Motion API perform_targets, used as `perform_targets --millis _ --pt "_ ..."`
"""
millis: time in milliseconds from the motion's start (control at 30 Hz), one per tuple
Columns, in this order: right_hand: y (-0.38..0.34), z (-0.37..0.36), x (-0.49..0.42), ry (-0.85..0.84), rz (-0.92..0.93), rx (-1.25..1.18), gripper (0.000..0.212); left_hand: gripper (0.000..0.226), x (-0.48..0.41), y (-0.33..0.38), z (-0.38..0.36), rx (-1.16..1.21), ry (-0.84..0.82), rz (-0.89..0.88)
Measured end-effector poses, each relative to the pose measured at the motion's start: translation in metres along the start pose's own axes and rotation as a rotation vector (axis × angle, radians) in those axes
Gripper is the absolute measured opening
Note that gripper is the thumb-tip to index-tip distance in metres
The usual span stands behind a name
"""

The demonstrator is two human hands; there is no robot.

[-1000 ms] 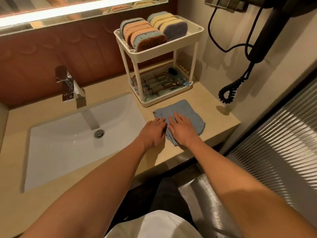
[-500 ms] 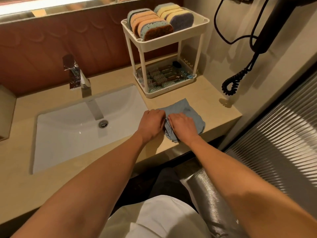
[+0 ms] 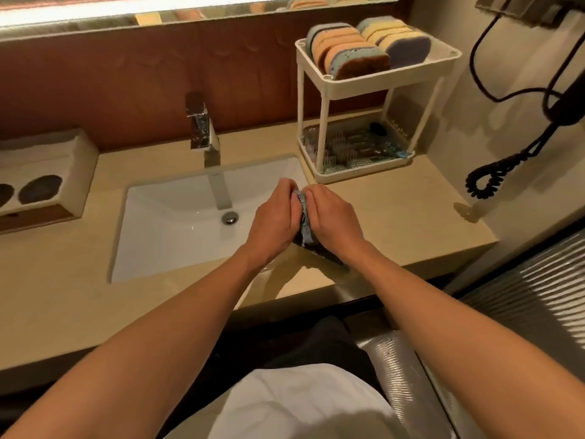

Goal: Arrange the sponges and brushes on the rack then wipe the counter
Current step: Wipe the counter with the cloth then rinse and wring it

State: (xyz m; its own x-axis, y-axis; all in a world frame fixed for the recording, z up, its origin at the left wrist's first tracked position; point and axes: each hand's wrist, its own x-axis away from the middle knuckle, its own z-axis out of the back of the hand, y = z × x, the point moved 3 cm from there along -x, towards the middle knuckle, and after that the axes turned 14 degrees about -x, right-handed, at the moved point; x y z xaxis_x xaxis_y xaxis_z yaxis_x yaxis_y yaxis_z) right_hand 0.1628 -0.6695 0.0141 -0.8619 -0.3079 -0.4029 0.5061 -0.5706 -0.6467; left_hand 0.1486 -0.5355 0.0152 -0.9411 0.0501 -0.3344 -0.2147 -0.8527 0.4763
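Both hands press together over the right edge of the sink (image 3: 164, 217), bunching a blue cloth (image 3: 304, 220) between them. The left hand (image 3: 276, 219) has its grip clenched on the cloth, and so does the right hand (image 3: 332, 219); a dark fold hangs below onto the surface (image 3: 408, 213). On the rack (image 3: 376, 79) behind, sponges (image 3: 357, 49) stand in the top tray and brushes (image 3: 351, 147) lie in the bottom tray.

Head camera looks steeply down, close over the counter (image 3: 411, 213).
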Motion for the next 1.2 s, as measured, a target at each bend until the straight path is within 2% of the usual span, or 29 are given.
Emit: perform_targets --millis 133,300,400,533,733,1000,1100,1200 --pt "-0.023 -0.015 -0.009 -0.048 0.069 -0.05 0.022 0.004 0.006 -0.021 0.031 0.026 0.085 -0.029" --pt "-0.053 -0.047 -0.018 -0.207 0.178 -0.119 0.021 0.011 0.025 -0.06 0.069 0.027 0.089 -0.006" --pt "-0.072 -0.07 -0.023 -0.288 0.227 -0.138 0.017 0.009 0.035 -0.082 0.091 0.083 0.133 0.107" --pt "-0.102 -0.105 -0.032 -0.334 0.292 -0.213 0.02 0.017 0.044 -0.113 0.127 0.153 0.232 0.258" --pt "-0.141 -0.147 -0.04 -0.356 0.317 -0.26 0.031 0.011 0.064 -0.141 0.157 0.106 0.268 0.299" --pt "-0.199 -0.171 -0.063 -0.445 0.329 -0.515 0.018 0.027 0.071 -0.15 0.217 -0.065 0.394 0.295" --pt "-0.213 -0.178 -0.063 -0.436 0.331 -0.567 0.031 0.027 0.078 -0.15 0.228 -0.185 0.415 0.249" --pt "-0.212 -0.189 -0.053 -0.492 0.265 -0.532 0.043 0.029 0.092 -0.166 0.223 -0.203 0.382 0.319"
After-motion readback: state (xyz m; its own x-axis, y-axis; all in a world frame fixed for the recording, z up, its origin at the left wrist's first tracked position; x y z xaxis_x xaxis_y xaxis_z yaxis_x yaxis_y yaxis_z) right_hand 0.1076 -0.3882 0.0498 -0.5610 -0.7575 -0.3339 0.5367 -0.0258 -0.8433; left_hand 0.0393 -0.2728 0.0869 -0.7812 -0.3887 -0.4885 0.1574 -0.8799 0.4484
